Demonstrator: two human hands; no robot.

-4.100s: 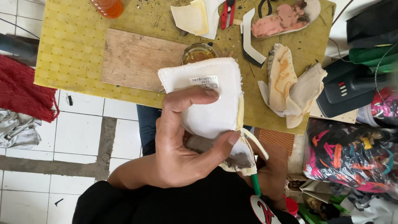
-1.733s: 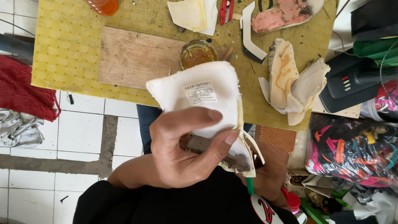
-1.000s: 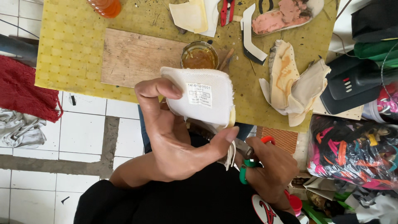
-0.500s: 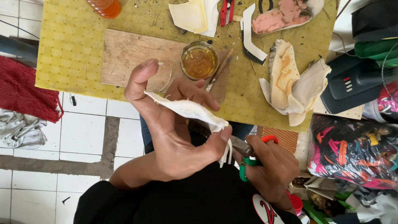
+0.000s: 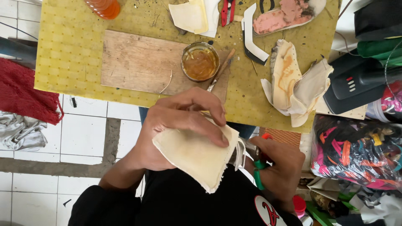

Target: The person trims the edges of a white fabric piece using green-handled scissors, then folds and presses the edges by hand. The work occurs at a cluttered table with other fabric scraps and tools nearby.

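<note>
1. Crowding the yellow table (image 5: pixel 67 54) were a wooden board (image 5: pixel 138 62), a round tin of amber glue (image 5: pixel 200 62) with a brush (image 5: pixel 220 71) beside it, cream fabric scraps (image 5: pixel 293 83) and a pink sole (image 5: pixel 284 16).
2. The left hand (image 5: pixel 176 125) lay palm-down over the cream fabric piece (image 5: pixel 197 157), held near the lap below the table edge, its fingers (image 5: pixel 209 129) pressed flat on top.
3. The right hand (image 5: pixel 278 171) was curled tight round green-handled scissors (image 5: pixel 258 175), just beside the fabric's frayed, rough edge.
</note>
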